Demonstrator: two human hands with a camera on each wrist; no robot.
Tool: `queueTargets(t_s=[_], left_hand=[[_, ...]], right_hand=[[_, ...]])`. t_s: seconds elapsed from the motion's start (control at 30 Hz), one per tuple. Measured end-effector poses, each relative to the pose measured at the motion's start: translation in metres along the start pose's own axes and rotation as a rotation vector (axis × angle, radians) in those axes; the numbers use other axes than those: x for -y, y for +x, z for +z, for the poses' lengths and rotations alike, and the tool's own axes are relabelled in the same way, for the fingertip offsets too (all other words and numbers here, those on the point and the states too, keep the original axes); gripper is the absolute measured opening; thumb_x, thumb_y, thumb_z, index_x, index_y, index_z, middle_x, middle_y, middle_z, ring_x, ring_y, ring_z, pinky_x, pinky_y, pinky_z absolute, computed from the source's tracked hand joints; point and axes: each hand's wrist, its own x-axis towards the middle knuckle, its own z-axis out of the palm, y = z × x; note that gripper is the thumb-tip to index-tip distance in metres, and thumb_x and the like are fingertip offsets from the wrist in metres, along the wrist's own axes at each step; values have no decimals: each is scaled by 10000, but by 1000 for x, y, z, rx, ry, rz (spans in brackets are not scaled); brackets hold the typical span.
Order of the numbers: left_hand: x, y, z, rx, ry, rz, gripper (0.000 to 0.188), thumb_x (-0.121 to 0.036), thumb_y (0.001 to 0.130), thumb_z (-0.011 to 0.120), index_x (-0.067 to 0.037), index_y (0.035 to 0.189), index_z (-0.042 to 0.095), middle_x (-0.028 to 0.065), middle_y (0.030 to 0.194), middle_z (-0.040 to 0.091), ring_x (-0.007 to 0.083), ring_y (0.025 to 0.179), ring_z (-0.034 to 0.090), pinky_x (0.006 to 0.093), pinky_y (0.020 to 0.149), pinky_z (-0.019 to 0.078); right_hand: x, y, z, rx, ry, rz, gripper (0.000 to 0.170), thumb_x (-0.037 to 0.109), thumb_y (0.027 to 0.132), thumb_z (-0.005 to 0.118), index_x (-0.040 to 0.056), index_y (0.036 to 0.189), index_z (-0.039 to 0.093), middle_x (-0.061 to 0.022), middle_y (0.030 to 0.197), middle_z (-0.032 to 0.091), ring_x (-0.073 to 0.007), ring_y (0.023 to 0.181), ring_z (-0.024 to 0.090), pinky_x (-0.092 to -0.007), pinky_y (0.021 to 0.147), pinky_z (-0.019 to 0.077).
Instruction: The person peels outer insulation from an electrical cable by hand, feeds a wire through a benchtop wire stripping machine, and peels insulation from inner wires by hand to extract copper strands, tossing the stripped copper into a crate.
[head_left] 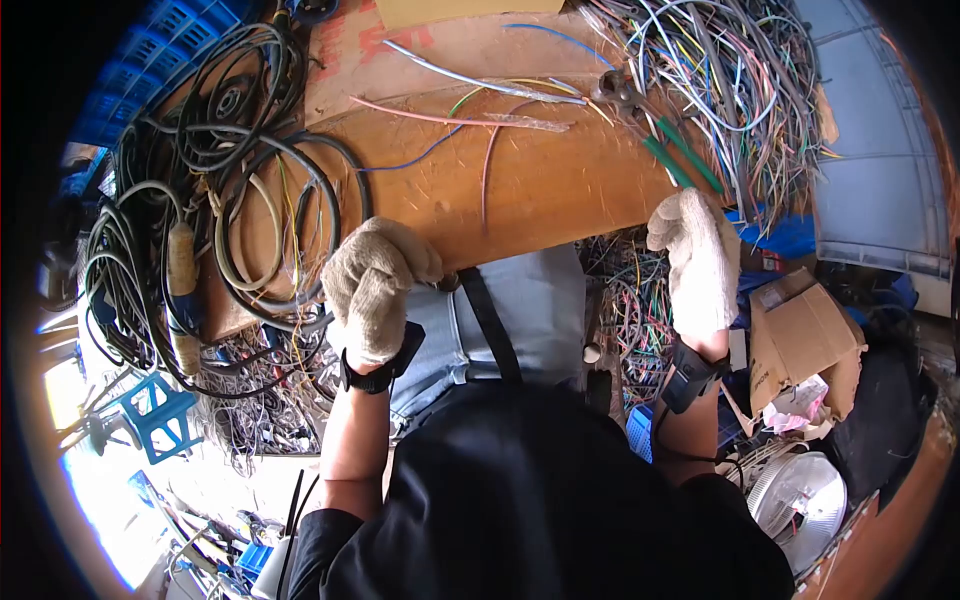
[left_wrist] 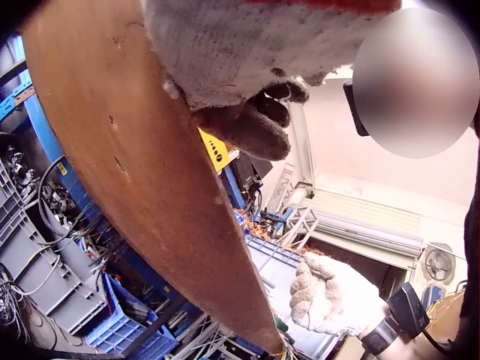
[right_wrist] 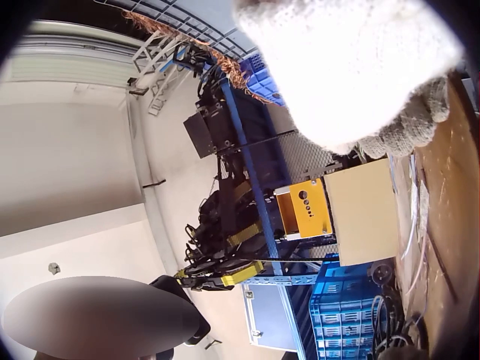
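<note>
My left hand (head_left: 375,285), in a knitted work glove, is at the front edge of the brown board (head_left: 560,190), its fingers loosely curled. In the left wrist view the darkened fingers of that glove (left_wrist: 247,131) bend beside the board's edge. My right hand (head_left: 697,260), gloved too, hovers by the board's right corner with relaxed, bent fingers and nothing in them. Just beyond its fingertips lie pliers with green handles (head_left: 690,155). Several cut wires, among them a pink one (head_left: 450,115) and a white one (head_left: 470,80), are spread across the board.
Thick black cables (head_left: 290,150) are coiled at the left. A tangled heap of thin wires (head_left: 720,70) covers the back right, next to a grey bin (head_left: 880,150). Below right are an open cardboard box (head_left: 805,335) and a fan (head_left: 800,500). A blue crate (head_left: 160,50) stands back left.
</note>
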Motion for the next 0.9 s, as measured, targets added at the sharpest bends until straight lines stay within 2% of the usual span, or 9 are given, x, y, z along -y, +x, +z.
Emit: queueTargets(t_s=[0.1,0.13,0.17,0.23,0.3,0.4,0.57,0.7,0.9], left_hand=[[-12,-20,-3,104,201,31,372,-334,900,701,-70,687,547,132,790,645,246,722,628,361,669,527],[-24,-29,3,156,313,10,492,-474,898,714,-74,665,545,131,780,604,277,691,634,352,616,506],[-23,-37,0,222,246,20,482,-473,862,738,-64,660,584,132,749,623,261,684,641,346,612,505],[-23,-62,-10,298,295,-60,324,-375,758,796,-81,748,658,115,822,685,236,714,665,342,642,507],[-20,-82,-20,318,319,-55,306,-350,766,793,-72,769,663,132,840,692,252,723,665,337,649,508],[-18,-107,-32,259,384,-152,196,-208,726,760,-58,818,674,143,859,695,265,749,668,350,680,515],[-25,-124,-34,213,447,-189,201,-192,721,779,-63,836,677,142,868,699,274,770,678,356,703,524],[-27,-131,-35,269,575,-124,183,-157,720,771,-67,850,679,136,872,702,286,777,693,356,713,534],[-33,-146,-35,223,578,-184,152,-131,734,756,-63,847,682,131,872,709,277,785,705,347,721,541]], right_hand=[[4,-8,-11,117,-101,-8,222,221,987,625,20,904,672,-46,769,657,-117,683,594,-274,647,461],[5,-12,-17,222,-202,-5,210,207,975,629,15,902,670,-40,768,651,-110,686,585,-268,651,457],[2,-19,-19,278,-194,74,174,171,951,640,6,906,668,-31,770,635,-86,700,563,-253,664,452],[-9,-27,-24,416,-297,183,149,150,947,645,7,916,673,-29,781,632,-73,713,555,-240,676,450],[-32,-27,-31,520,-513,163,179,185,956,651,9,937,677,-21,778,646,-72,710,572,-240,656,466],[-76,-25,-33,363,-401,280,258,249,974,634,1,919,673,-33,773,655,-82,696,585,-251,638,478],[-140,6,-44,100,-178,364,254,279,966,675,26,972,682,-44,797,687,-84,606,605,-222,556,490],[-156,25,-49,70,-76,334,285,305,958,695,25,1013,680,-55,811,699,-105,610,637,-232,552,513],[-161,47,-71,20,6,322,329,348,945,707,32,1029,677,-50,829,713,-127,642,669,-259,599,552]])
